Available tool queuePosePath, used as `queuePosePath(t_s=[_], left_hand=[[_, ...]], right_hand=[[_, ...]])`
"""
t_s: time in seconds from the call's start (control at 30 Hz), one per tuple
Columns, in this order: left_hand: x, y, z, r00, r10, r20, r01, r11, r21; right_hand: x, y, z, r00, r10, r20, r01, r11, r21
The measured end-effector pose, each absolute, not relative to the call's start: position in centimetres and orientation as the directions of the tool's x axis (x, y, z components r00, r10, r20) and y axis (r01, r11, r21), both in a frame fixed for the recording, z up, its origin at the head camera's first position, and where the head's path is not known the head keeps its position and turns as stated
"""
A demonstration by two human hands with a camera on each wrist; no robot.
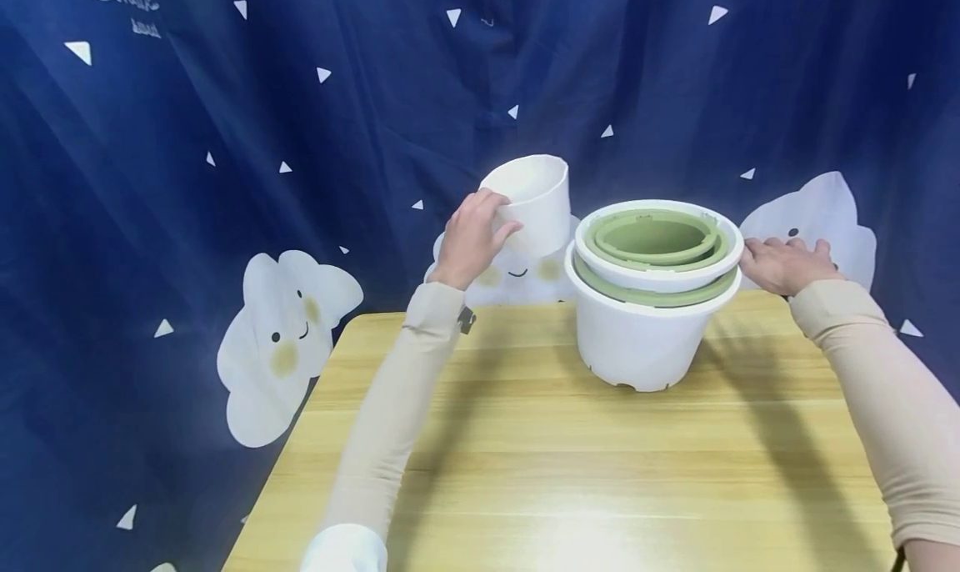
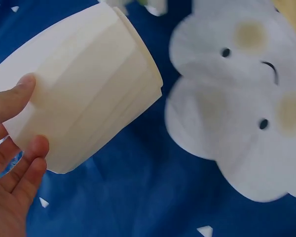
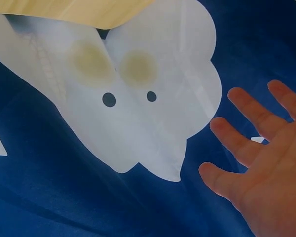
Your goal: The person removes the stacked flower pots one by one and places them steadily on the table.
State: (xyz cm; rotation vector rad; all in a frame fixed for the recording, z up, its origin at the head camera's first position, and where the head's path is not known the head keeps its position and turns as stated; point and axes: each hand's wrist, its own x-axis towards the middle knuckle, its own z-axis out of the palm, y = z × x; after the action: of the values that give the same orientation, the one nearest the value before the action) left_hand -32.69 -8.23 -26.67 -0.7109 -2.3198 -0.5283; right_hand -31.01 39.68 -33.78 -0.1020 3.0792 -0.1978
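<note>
My left hand [image 1: 471, 237] grips a small white plant pot [image 1: 546, 218] by its rim, thumb on one side of the wall. The pot hangs tilted in the air above the table's back edge. In the left wrist view the white pot [image 2: 84, 89] shows its smooth outer wall between thumb and fingers. To the right stands a nested stack of pots, a large white pot [image 1: 637, 347] outermost, with green and white rims inside and a green pot [image 1: 660, 237] innermost. Beside the stack's right rim is my right hand [image 1: 786, 265]; the right wrist view shows its fingers spread, holding nothing.
The stack stands on a wooden table [image 1: 540, 464] near its back edge. Behind hangs a dark blue curtain [image 1: 360, 180] printed with white triangles and smiling clouds. Both forearms reach over the table from the front.
</note>
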Motion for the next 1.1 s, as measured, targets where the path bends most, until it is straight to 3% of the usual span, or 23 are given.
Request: queuePosePath(t_s=[0.6,1.1], left_hand=[[-33.8,-17.4,-34.8,-0.758,0.239,0.606,0.452,0.863,0.225],[-34.3,-22.2,-41.7,-0.846,0.175,0.503,0.329,0.914,0.237]], right_hand=[[-31.7,39.8,-33.5,-0.995,-0.076,-0.063,-0.071,0.994,-0.085],[-31.4,39.0,-32.9,-0.993,-0.089,-0.075,-0.083,0.993,-0.079]])
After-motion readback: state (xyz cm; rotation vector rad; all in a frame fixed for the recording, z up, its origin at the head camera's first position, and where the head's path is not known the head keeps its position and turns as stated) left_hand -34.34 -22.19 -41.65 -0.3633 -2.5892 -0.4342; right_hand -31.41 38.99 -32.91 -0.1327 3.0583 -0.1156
